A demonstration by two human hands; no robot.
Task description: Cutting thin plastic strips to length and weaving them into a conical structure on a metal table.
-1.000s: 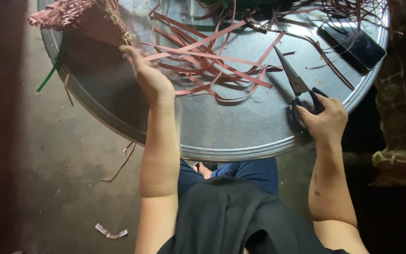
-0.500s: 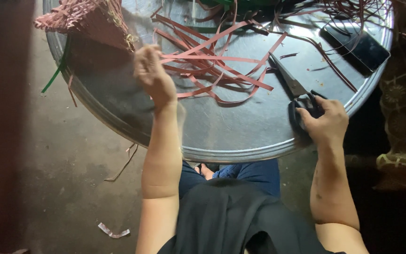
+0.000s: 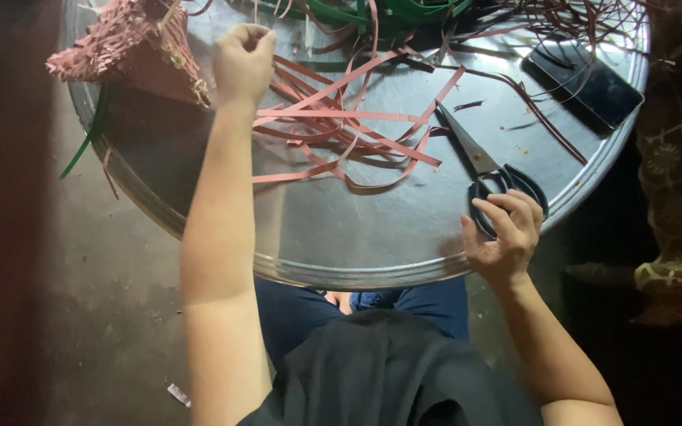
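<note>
Pink strips (image 3: 341, 134) are lying in a loose tangle across the upper centre of a round metal tray (image 3: 341, 252), where a seated person is working at what looks like the weaving stage of a pink woven piece (image 3: 124, 47) sitting at the upper left of the frame. The left hand (image 3: 242, 59) is closing into a loose fist at the top of the frame, apparently pinching the end of a strip, though the grip itself is hidden. The right hand (image 3: 507, 233) is resting at the tray's lower right rim, fingers curling over the black handles of a pair of scissors (image 3: 487, 170) lying flat, blades pointing up-left. A dark phone (image 3: 586, 83) is lying at the upper right, green strips (image 3: 365, 12) along the top edge. Judging by this, cutting is coming up: that calls for lifting the scissors and drawing one strip clear of the tangle.
</note>
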